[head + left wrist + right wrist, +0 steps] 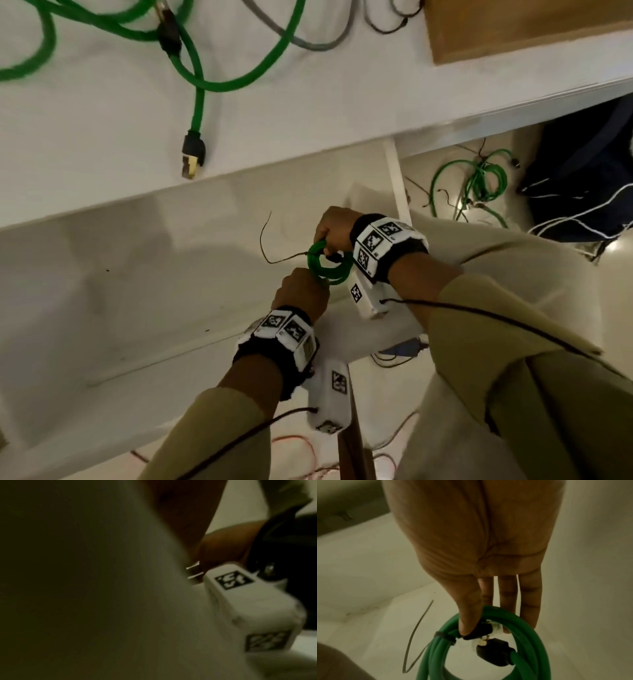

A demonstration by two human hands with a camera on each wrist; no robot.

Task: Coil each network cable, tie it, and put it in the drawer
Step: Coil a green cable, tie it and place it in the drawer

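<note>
Head view: a smooth green coil [329,263] of round cable hangs over the open white drawer [137,274], held between both hands. The right hand [334,228] grips its top; the left hand [301,291] is curled at its lower edge, fingertips hidden. A thin dark wire tie [265,240] juts left from the coil. A thicker braided green cable [198,99] with a black plug lies on the white desk [308,113].

Left wrist view: dark and blurred; only a white wrist unit [254,605] is clear.

Right wrist view: thumb and forefinger pinch the coil [518,649] beside a black plug [494,654], the other fingers [529,601] straight behind it; the tie [444,637] wraps the strands.
</note>
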